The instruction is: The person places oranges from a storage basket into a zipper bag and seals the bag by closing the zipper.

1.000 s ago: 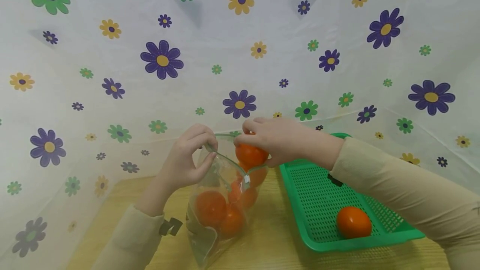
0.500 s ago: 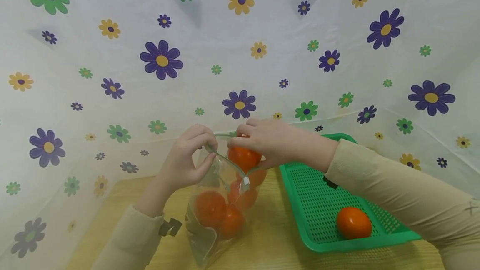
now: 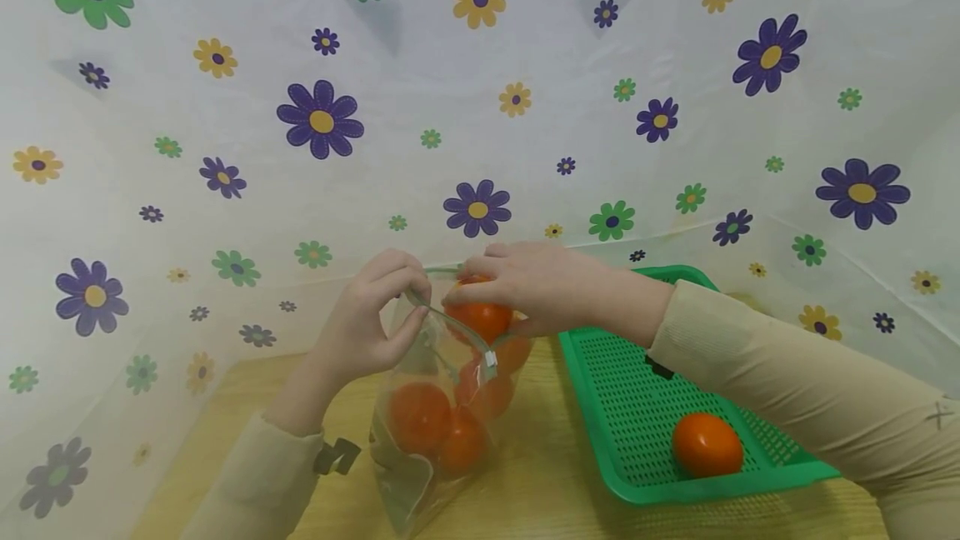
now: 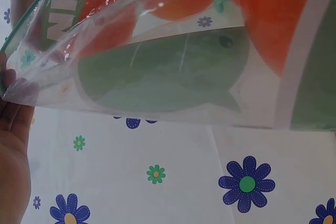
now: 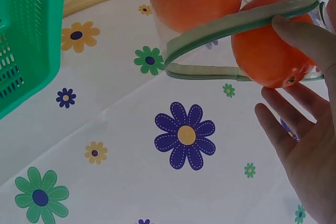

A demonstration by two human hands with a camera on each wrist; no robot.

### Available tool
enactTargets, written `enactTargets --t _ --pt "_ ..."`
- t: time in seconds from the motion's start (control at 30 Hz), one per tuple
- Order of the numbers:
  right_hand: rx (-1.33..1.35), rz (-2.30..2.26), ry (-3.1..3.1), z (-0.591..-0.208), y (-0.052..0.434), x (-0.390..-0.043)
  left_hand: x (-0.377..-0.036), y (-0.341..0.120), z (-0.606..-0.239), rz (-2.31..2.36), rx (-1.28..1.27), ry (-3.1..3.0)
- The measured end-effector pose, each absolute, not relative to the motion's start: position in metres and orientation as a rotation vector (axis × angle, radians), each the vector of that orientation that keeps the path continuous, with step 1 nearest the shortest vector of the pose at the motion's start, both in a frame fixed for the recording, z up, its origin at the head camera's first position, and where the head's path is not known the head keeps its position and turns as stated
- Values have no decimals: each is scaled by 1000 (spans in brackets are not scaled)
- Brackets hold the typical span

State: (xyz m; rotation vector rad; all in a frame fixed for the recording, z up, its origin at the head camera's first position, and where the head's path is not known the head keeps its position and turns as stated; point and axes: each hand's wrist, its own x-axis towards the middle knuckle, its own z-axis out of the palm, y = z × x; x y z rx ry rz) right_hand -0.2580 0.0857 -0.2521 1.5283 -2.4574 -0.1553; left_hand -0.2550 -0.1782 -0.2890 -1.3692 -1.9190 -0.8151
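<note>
A clear zip bag [image 3: 411, 497] with several oranges [image 3: 420, 417] inside stands on the table. My left hand [image 3: 360, 319] pinches the left side of its mouth between thumb and fingers. At the opening, my right hand [image 3: 543, 282] holds another orange [image 5: 270, 61], fingers over its top and far side. That orange overlaps the bag's mouth, and in the right wrist view the right thumb lies on the zip edge [image 5: 220, 31]. A white slider [image 3: 491, 358] sits at the near side of the zip. Green printing [image 4: 163, 72] shows on the bag in the left wrist view.
To the right stands a green plastic basket [image 3: 628, 492] with one orange [image 3: 707, 445] in it; my right forearm passes over it. Behind the wooden table [image 3: 540, 473] hangs a white flower-print sheet [image 3: 420, 48].
My right hand has moved left and slightly down with its orange, farther over the bag's opening. The left hand keeps its grip on the bag's edge.
</note>
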Motion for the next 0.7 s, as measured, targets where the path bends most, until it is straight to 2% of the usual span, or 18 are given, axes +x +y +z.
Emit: enactTargets --t 0.7 --pt "1455 -237 -2461 -256 93 -258 -254 -179 -291 -793 -1351 -1924"
